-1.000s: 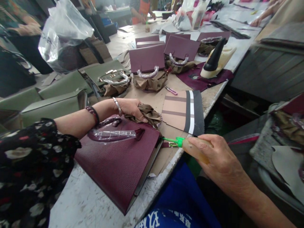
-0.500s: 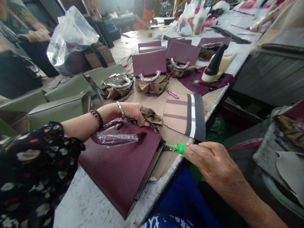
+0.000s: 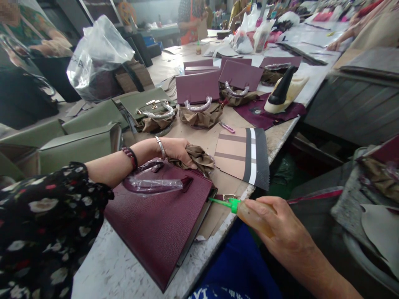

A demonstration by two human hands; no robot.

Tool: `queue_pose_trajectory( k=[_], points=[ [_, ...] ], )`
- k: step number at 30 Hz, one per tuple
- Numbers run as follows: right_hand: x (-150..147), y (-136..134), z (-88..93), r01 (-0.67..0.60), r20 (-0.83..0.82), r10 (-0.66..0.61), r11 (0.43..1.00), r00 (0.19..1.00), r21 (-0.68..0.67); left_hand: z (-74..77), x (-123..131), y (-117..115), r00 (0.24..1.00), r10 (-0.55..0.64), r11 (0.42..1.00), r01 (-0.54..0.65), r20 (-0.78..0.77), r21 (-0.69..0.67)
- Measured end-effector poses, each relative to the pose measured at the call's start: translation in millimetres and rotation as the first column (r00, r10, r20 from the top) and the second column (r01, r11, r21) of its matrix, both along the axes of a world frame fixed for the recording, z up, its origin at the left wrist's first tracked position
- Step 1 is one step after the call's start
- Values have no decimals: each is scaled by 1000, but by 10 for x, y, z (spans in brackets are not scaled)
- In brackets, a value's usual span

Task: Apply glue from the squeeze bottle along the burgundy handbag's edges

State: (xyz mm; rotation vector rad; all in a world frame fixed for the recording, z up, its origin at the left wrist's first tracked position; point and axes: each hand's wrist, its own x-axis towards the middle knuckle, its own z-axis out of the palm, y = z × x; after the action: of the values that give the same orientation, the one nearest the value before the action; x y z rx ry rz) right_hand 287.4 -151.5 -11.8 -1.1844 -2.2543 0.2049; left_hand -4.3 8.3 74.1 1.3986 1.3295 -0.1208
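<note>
Amber bottle (image 3: 245,214) is partly hiding within the right hand (image 3: 282,226); brown fabric (image 3: 201,159) is concealing several fingers of the left hand (image 3: 176,150); floral sleeve (image 3: 56,220) is running off the left edge; blue cloth (image 3: 240,261), its white lettering (image 3: 200,294) cropped, is extending past the bottom; far co-worker (image 3: 190,20) is blurring, cut by the top.

the handbag (image 3: 158,224) lies on the table (image 3: 96,259), the left hand (image 3: 178,150) on the lining (image 3: 204,160) at its far edge. right of it, the bottle (image 3: 251,214) sits in the right hand (image 3: 285,228). behind the bottle lies a panel (image 3: 233,151), a hand tool (image 3: 227,127) beyond.
</note>
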Motion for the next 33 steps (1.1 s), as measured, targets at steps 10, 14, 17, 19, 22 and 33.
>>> queue_pose_trajectory(
  k=[10, 14, 17, 19, 22, 33],
  points=[
    [-19, -14, 73, 33, 47, -36, 998, 998, 57, 1, -10, -3, 1000, -6, 1000, 6, 14, 4],
    [-39, -27, 90, 25, 26, -26, 999, 999, 40, 8, -13, -2, 1000, 1, 1000, -1, 14, -5],
    [-20, 8, 85, 69, 38, -74, 992, 997, 108, 2, -17, 0, 1000, -1, 1000, 1, 16, 0],
    [-7, 7, 71, 67, 57, -74, 991, 996, 120, -5, -19, 1, 1000, -1, 1000, 1, 19, 4],
    [-17, -66, 40, 21, 76, -25, 998, 997, 56, -13, -22, 0, 1000, 3, 1000, -3, 18, 1],
    [-36, -43, 90, 69, 72, -77, 992, 994, 103, 5, -8, 2, 1000, -8, 1000, 8, 13, 18]
  ],
)
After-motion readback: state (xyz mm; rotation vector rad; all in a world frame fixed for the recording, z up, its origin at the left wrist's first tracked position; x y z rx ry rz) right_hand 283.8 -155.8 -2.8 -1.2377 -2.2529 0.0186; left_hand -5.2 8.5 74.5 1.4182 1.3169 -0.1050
